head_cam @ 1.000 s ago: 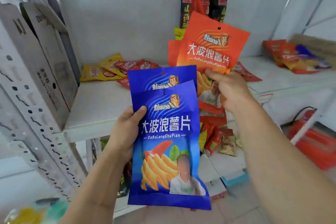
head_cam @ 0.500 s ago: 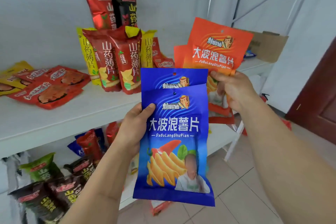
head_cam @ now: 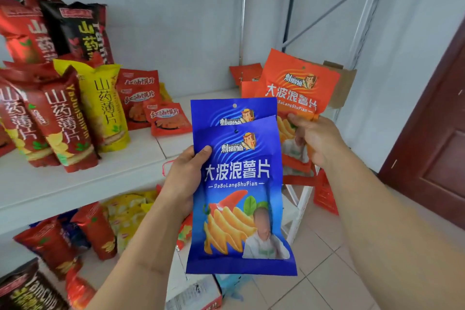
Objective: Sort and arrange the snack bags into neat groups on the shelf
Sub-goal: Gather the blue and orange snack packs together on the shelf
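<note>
Two blue bags point(head_cam: 239, 184), overlapped, are gripped by the left hand point(head_cam: 185, 178) before the shelf point(head_cam: 75, 184). Orange bags point(head_cam: 299, 93), right of them, are pinched by the right hand point(head_cam: 314, 141)

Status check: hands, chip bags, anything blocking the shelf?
Left hand grips two blue bags. Right hand grips orange bags. Both off the shelf. Standing yam-chip bags crowd its left.
</note>
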`<state>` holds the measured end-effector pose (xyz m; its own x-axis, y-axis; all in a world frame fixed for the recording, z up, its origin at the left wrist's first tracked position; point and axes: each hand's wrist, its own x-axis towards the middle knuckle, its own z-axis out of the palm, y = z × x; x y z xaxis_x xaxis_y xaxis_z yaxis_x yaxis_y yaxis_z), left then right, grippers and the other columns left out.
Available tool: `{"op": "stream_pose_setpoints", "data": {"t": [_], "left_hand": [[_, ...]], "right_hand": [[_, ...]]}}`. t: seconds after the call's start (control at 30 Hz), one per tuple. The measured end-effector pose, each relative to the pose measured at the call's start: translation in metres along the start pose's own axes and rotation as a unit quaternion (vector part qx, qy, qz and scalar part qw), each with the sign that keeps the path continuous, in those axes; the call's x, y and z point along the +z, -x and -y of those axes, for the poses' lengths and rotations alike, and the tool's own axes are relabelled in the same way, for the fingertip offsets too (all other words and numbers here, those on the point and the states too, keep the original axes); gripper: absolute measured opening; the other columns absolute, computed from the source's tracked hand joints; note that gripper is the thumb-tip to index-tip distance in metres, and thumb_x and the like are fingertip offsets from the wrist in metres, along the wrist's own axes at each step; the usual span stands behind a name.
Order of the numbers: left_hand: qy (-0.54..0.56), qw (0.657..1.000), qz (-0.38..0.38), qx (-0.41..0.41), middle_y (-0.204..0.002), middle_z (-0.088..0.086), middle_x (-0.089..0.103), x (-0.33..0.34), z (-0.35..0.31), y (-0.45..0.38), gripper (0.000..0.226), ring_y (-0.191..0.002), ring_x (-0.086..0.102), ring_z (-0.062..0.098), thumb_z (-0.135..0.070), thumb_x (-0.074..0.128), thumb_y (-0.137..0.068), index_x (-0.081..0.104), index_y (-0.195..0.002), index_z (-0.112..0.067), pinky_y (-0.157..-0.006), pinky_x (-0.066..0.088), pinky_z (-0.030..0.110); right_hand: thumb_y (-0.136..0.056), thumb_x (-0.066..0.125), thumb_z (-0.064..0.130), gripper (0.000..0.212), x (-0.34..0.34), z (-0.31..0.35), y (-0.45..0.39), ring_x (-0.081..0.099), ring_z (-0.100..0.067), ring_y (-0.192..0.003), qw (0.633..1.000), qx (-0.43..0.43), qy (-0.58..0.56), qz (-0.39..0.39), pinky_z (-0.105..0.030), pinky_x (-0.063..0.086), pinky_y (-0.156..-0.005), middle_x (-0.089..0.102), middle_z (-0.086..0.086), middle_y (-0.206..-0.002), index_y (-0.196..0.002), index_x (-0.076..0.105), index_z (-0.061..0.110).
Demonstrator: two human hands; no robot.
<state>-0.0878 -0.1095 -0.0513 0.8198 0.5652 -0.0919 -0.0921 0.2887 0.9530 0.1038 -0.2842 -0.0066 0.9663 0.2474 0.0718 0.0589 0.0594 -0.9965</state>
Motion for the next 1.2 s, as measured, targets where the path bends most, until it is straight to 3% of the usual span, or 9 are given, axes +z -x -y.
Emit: {"op": "stream_pose_setpoints", "data": {"t": [0.1, 0.33, 0.6, 0.7, 0.77, 1.03, 1.2], "left_hand": [[0.005, 1.0, 0.0, 0.012, -0.097, 0.013, 0.078, 0.025, 0.0, -0.041, 0.02, -0.078, 0.076, 0.025, -0.028, 0.058, -0.101, 0.062, -0.109, -0.01, -0.073, 0.063, 0.04], [0.026, 1.0, 0.0, 0.016, -0.102, 0.016, 0.077, 0.074, -0.006, -0.151, 0.028, -0.085, 0.075, 0.031, -0.029, 0.058, -0.101, 0.059, -0.118, -0.006, -0.086, 0.059, 0.048], [0.021, 0.999, -0.014, 0.036, -0.101, 0.012, 0.078, 0.119, -0.032, -0.259, 0.025, -0.08, 0.076, 0.025, -0.03, 0.057, -0.101, 0.06, -0.115, -0.01, -0.073, 0.062, 0.039], [0.017, 0.998, -0.036, 0.045, -0.1, 0.011, 0.078, 0.136, -0.035, -0.294, 0.022, -0.078, 0.076, 0.024, -0.03, 0.058, -0.101, 0.062, -0.112, -0.011, -0.073, 0.062, 0.039], [0.015, 0.997, -0.055, 0.051, -0.098, 0.011, 0.079, 0.147, -0.036, -0.317, 0.024, -0.079, 0.076, 0.025, -0.03, 0.058, -0.101, 0.062, -0.114, -0.01, -0.075, 0.062, 0.04], [0.014, 0.984, -0.155, 0.083, -0.097, 0.008, 0.079, 0.196, -0.034, -0.407, 0.026, -0.08, 0.077, 0.025, -0.034, 0.06, -0.1, 0.06, -0.112, -0.011, -0.077, 0.06, 0.041], [0.01, 0.973, -0.212, 0.093, -0.094, 0.008, 0.079, 0.212, -0.035, -0.451, 0.024, -0.076, 0.077, 0.022, -0.032, 0.059, -0.101, 0.06, -0.111, -0.01, -0.075, 0.06, 0.04]], "right_hand": [[-0.081, 0.08, 0.023, 0.018, -0.008, -0.004, -0.046, 0.074, -0.023, -0.086, 1.0, -0.008, -0.012, 0.008, -0.047, 0.056, -0.091, 0.077, -0.001, -0.091, -0.095, 0.073, 0.015], [-0.077, 0.082, 0.03, 0.025, -0.013, -0.004, -0.163, 0.074, -0.025, -0.089, 1.0, -0.004, -0.009, 0.023, -0.051, 0.055, -0.091, 0.077, -0.001, -0.095, -0.097, 0.071, 0.02], [-0.079, 0.08, 0.019, 0.021, -0.019, 0.003, -0.281, 0.074, -0.025, -0.084, 1.0, 0.011, -0.012, 0.023, -0.043, 0.057, -0.084, 0.077, -0.003, -0.088, -0.096, 0.072, 0.013], [-0.082, 0.077, 0.02, 0.015, -0.019, 0.006, -0.324, 0.071, -0.015, -0.066, 0.999, 0.006, -0.024, 0.026, -0.032, 0.054, -0.065, 0.073, 0.0, -0.072, -0.093, 0.069, 0.013], [-0.084, 0.075, 0.02, 0.011, -0.017, 0.006, -0.355, 0.063, -0.013, -0.052, 0.999, 0.008, -0.018, 0.031, -0.031, 0.049, -0.064, 0.064, 0.0, -0.058, -0.086, 0.067, 0.012], [-0.083, 0.072, 0.028, 0.022, -0.015, 0.008, -0.483, 0.059, -0.024, -0.063, 0.994, 0.028, 0.022, 0.101, -0.041, 0.049, -0.084, 0.059, -0.008, -0.052, -0.077, 0.067, 0.007], [-0.084, 0.063, 0.012, 0.011, -0.005, 0.014, -0.544, 0.055, -0.024, -0.066, 0.991, -0.003, 0.093, 0.095, -0.032, 0.041, -0.064, 0.057, -0.012, -0.066, -0.074, 0.062, 0.006]]}}
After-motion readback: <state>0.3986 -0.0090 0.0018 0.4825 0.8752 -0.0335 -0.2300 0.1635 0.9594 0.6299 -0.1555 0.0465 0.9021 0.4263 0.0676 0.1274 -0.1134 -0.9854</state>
